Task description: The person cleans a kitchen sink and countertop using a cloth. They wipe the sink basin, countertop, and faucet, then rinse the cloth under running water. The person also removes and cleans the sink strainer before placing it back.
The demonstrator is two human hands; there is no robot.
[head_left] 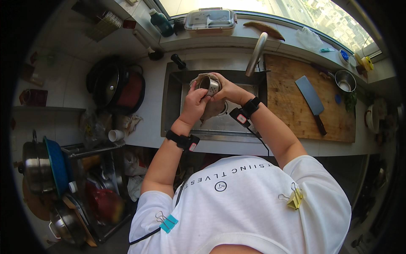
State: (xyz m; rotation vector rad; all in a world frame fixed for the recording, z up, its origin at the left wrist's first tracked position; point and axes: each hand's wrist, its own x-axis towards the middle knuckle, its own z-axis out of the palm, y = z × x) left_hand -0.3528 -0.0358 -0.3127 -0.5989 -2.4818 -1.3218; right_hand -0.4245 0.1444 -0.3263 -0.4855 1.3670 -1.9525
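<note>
Over the sink (pixel 220 134), both my hands are closed around a small metal cylinder with punched holes (pixel 214 86), which looks like a strainer cup. Its open end is tilted up. My left hand (pixel 195 103) grips its near left side, fingers bent at the rim. From the far right, my right hand (pixel 229 90) wraps round it. A brownish cloth (pixel 197 79) is bunched against the cylinder's far side, beside my fingers. Beneath the hands, a pale brownish thing (pixel 211 111) shows in the basin; I cannot make out what it is.
The faucet (pixel 256 55) rises behind my right hand. To the right, a cleaver (pixel 309 94) lies on a wooden cutting board (pixel 283 112), near a small metal pot (pixel 345 80). A black cooker (pixel 112 86) stands left. A lidded container (pixel 210 21) sits on the sill.
</note>
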